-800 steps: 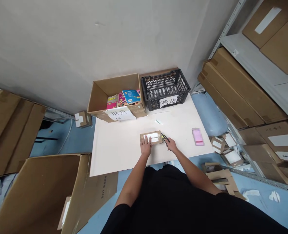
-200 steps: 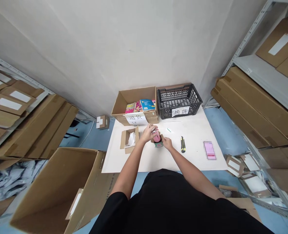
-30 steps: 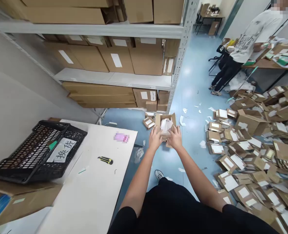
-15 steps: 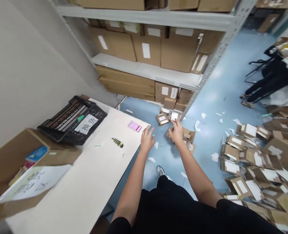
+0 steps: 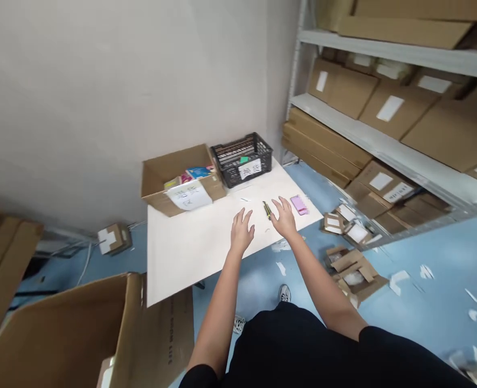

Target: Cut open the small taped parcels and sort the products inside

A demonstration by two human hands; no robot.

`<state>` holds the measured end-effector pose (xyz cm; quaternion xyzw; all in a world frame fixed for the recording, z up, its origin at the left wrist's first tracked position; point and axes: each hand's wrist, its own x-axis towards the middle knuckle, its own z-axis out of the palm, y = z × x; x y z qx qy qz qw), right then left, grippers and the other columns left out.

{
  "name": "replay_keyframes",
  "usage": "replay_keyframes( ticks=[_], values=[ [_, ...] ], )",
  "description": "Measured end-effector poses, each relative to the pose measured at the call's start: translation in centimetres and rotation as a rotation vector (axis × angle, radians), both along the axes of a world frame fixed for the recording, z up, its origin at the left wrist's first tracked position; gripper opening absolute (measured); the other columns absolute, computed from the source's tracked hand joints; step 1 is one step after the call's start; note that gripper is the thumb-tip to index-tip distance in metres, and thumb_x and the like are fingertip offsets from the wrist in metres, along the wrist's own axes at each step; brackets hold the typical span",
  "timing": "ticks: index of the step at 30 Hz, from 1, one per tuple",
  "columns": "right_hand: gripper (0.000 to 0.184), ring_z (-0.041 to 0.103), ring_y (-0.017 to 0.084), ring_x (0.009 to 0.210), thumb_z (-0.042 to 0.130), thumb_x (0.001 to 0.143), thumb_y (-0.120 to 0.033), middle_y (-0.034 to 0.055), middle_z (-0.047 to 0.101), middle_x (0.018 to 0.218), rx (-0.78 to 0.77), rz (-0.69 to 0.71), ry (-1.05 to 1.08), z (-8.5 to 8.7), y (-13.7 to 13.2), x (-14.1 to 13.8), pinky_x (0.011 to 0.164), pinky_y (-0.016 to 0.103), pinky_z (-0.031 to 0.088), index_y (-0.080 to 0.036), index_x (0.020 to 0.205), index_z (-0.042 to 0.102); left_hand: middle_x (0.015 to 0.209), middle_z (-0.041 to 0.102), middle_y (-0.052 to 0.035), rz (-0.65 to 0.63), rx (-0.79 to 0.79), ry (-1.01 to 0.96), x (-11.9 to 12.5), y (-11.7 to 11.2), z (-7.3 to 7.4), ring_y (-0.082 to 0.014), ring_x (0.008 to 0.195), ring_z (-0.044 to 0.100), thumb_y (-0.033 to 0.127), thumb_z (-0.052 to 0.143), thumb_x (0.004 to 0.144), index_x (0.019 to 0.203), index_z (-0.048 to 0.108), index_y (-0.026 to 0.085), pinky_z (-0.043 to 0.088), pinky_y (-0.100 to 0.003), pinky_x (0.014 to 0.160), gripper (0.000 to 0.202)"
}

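Note:
My left hand (image 5: pixel 242 233) hovers over the white table (image 5: pixel 181 253) with its fingers apart and nothing in it. To its right, my right hand (image 5: pixel 284 217) is also open and holds nothing. Just left of the right hand's fingers lies a black and yellow box cutter (image 5: pixel 266 210); I cannot tell whether the fingers touch it. A pink phone-shaped item (image 5: pixel 299 205), partly blurred, lies at the table's right end. Farther back stand a black plastic crate (image 5: pixel 244 161) with a handwritten label and an open cardboard box (image 5: pixel 153 186) holding colourful packets.
A metal shelf (image 5: pixel 343 123) full of cardboard boxes stands on the right. Open cartons (image 5: pixel 357 269) and paper scraps lie on the blue floor below it. A large open cardboard box (image 5: pixel 129 318) is at the lower left. A wall runs behind the table.
My view has swung left, from the shelf and floor toward the table. Both hands, still open, now appear over or beside the table. The box cutter lies as before.

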<state>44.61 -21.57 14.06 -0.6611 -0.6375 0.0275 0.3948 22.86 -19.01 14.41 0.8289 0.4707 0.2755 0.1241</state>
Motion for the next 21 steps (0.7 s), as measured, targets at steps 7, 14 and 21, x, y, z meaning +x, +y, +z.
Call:
replay_keyframes(
  ticks=[7, 14, 21],
  values=[
    [0.056, 0.041, 0.035, 0.147, 0.056, 0.093, -0.023, 0.0166, 0.048, 0.157, -0.004, 0.389, -0.047, 0.4, 2.1, -20.9, 0.121, 0.061, 0.041, -0.021, 0.148, 0.056, 0.16, 0.047, -0.0152, 0.347, 0.007, -0.041, -19.9, -4.5, 0.4, -0.0334, 0.146, 0.044, 0.017, 0.063, 0.093, 0.152, 0.052, 0.023, 0.042, -0.054, 0.122, 0.061],
    [0.059, 0.037, 0.036, 0.15, 0.056, 0.095, -0.027, 0.0151, 0.043, 0.161, -0.047, 0.854, -0.077, -0.2, -0.5, -45.7, 0.121, 0.064, 0.038, -0.024, 0.153, 0.053, 0.165, 0.043, -0.0123, 0.774, -0.056, -0.033, -41.1, -15.3, 0.4, -0.0342, 0.15, 0.04, 0.022, 0.063, 0.094, 0.156, 0.05, 0.025, 0.04, -0.055, 0.124, 0.064],
    [0.061, 0.035, 0.035, 0.152, 0.057, 0.095, -0.027, 0.0135, 0.042, 0.163, -0.069, 1.297, -0.152, 0.1, -7.4, -65.3, 0.124, 0.062, 0.036, -0.025, 0.155, 0.052, 0.165, 0.044, -0.0117, 1.301, -0.047, -0.137, -55.3, -29.5, -0.5, -0.0326, 0.151, 0.04, 0.023, 0.063, 0.094, 0.154, 0.052, 0.026, 0.039, -0.054, 0.125, 0.06]
  ],
)
